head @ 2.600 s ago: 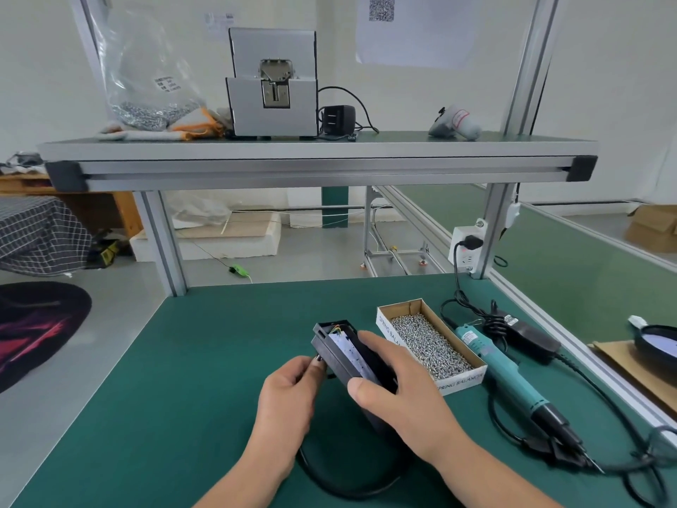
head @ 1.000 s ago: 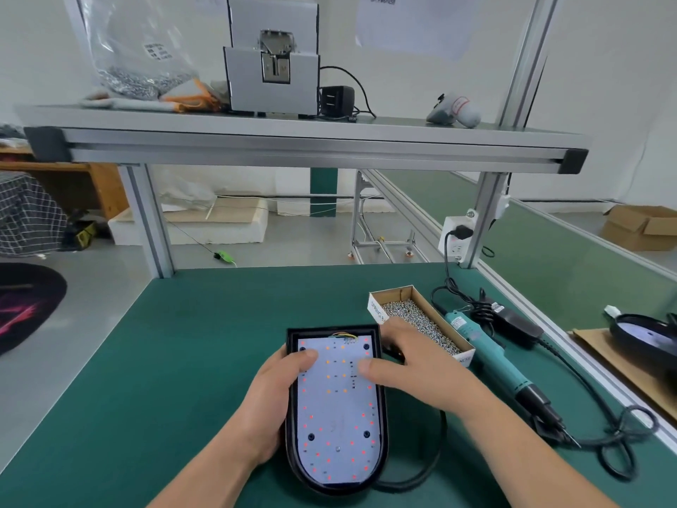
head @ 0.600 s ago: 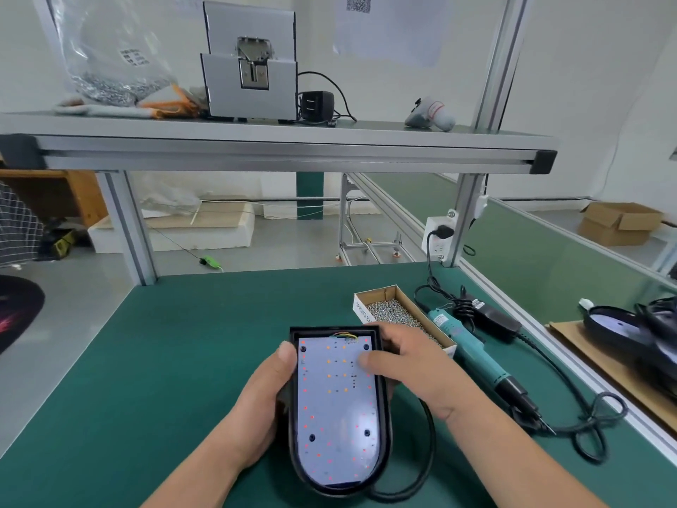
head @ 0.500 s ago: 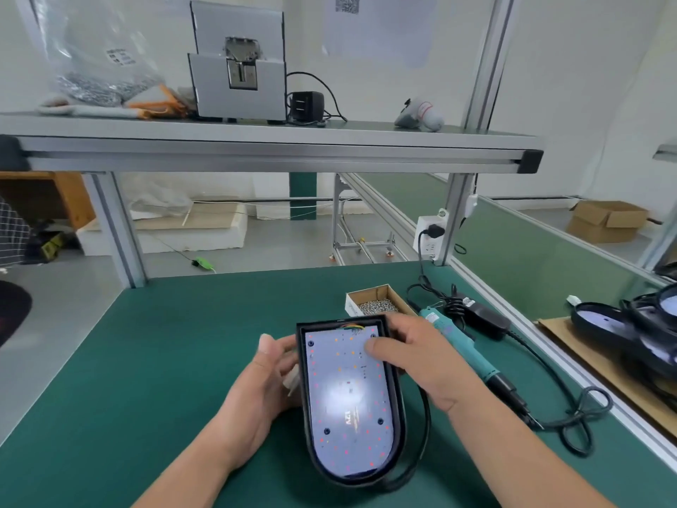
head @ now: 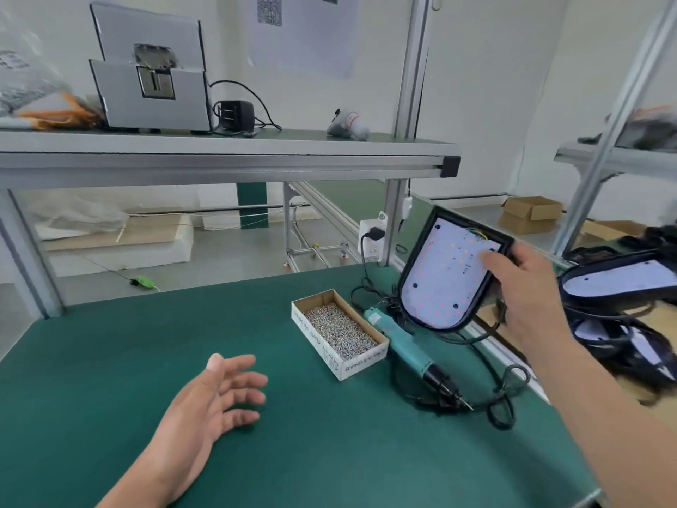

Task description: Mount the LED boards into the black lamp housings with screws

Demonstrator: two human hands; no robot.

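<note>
My right hand (head: 527, 287) grips a black lamp housing (head: 421, 262) by its square end and holds it in the air over the table's right edge, tilted, with the white LED board (head: 445, 275) facing me. Its black cable hangs below. My left hand (head: 216, 401) hovers open, palm up, over the green mat (head: 110, 379), holding nothing. A cardboard box of screws (head: 339, 333) lies on the mat, and a teal electric screwdriver (head: 406, 350) lies just right of it.
Several other black lamp housings (head: 619, 284) with boards lie stacked on the neighbouring surface at the right. The screwdriver's cable (head: 502, 405) loops near the right edge. An aluminium shelf (head: 227, 155) spans overhead with a grey screw feeder (head: 150, 89). A power socket (head: 372, 238) sits on the post.
The housing lay on the mat under both hands. Now my right hand has lifted it up and to the right, and my left hand has let go and opened.
</note>
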